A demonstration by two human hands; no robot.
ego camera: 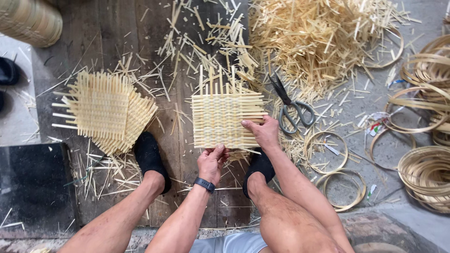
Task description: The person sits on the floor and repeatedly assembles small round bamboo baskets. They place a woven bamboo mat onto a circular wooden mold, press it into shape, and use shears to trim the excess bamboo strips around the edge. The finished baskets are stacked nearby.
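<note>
light: bright, even daylight | shadows: soft | focus: sharp | edges: slightly bowed

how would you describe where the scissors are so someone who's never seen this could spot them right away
Start at the big heap of cut bamboo strips at the top of the floor and drop to its lower edge. The scissors lie there, just above the right hand holding the woven bamboo mat. They are the only metal thing: dark blades, grey loop handles.
</note>
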